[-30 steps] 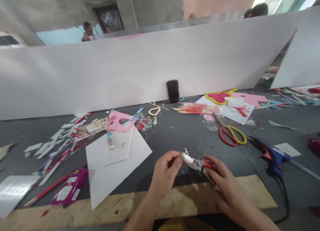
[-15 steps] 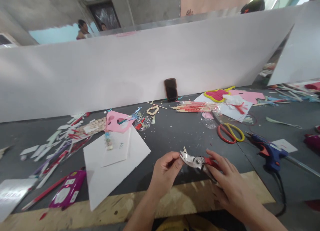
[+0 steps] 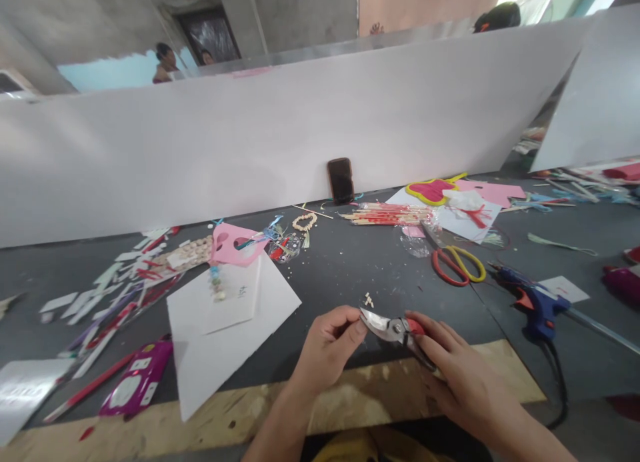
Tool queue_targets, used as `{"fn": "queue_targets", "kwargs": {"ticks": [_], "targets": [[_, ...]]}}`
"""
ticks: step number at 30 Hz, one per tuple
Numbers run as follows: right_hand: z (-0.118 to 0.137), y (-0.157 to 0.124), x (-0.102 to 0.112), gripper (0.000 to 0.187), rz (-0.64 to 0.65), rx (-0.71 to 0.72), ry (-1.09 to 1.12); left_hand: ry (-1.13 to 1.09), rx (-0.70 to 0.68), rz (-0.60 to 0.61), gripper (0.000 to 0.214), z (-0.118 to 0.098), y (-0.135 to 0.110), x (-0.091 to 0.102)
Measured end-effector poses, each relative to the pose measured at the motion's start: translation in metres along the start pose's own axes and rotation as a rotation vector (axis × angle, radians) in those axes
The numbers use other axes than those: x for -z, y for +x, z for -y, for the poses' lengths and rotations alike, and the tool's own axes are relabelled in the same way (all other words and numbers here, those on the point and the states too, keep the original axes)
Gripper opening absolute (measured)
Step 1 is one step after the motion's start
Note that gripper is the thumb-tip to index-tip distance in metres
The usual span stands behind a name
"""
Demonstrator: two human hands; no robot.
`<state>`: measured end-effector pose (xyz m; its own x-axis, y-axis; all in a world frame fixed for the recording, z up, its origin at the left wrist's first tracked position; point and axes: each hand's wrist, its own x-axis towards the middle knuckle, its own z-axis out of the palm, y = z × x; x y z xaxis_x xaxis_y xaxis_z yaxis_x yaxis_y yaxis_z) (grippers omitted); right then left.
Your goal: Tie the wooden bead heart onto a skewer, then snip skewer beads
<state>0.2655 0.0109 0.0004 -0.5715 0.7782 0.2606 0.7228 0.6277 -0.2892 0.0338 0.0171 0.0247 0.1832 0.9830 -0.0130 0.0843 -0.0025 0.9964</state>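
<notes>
My right hand [image 3: 450, 362] is wrapped round the red handles of a pair of pruning shears [image 3: 385, 325], whose metal blades point left. Thumb and fingers of my left hand [image 3: 333, 345] are pinched together at the tip of the blades. Whatever that pinch holds is hidden or too small to make out. Just beyond the blades, a few small pale cut bits [image 3: 369, 300] lie on the dark table [image 3: 330, 275].
Scissors [image 3: 457, 265] with red and yellow handles and a blue glue gun [image 3: 537, 302] lie to the right. Behind are bundled sticks [image 3: 387, 214] and a phone [image 3: 341, 180] against the white partition [image 3: 225, 142]. White paper [image 3: 200, 355] and a purple packet [image 3: 137, 379] lie left.
The shears' handles have come closer together in my right hand, and the blades sit slightly lower. My left hand keeps its pinch at the tip.
</notes>
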Motion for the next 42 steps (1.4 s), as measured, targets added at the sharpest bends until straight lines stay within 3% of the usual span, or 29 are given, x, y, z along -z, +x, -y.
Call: {"fn": "queue_targets", "kwargs": {"ticks": [5,13,20,26,34,42], "targets": [[0.002,-0.001,0.002,0.056,0.004,0.019,-0.003,-0.022,0.014,0.030,0.037,0.000,-0.001,0.001],[-0.003,-0.001,0.006,0.038,0.037,0.000,-0.091,-0.030,0.040,0.049,0.036,0.000,0.000,0.000],[-0.007,-0.001,0.006,0.045,0.038,0.003,-0.129,-0.065,0.044,0.063,0.035,0.003,-0.001,-0.002],[-0.009,0.002,0.003,0.044,-0.015,0.056,-0.143,-0.107,0.052,0.059,0.035,0.005,0.002,-0.002],[-0.010,0.007,-0.002,0.018,-0.135,0.111,-0.201,-0.095,0.044,0.042,0.033,0.004,0.004,-0.001],[-0.007,0.009,-0.006,0.019,-0.157,0.070,-0.159,-0.133,0.069,0.024,0.036,0.005,0.006,-0.003]]}}
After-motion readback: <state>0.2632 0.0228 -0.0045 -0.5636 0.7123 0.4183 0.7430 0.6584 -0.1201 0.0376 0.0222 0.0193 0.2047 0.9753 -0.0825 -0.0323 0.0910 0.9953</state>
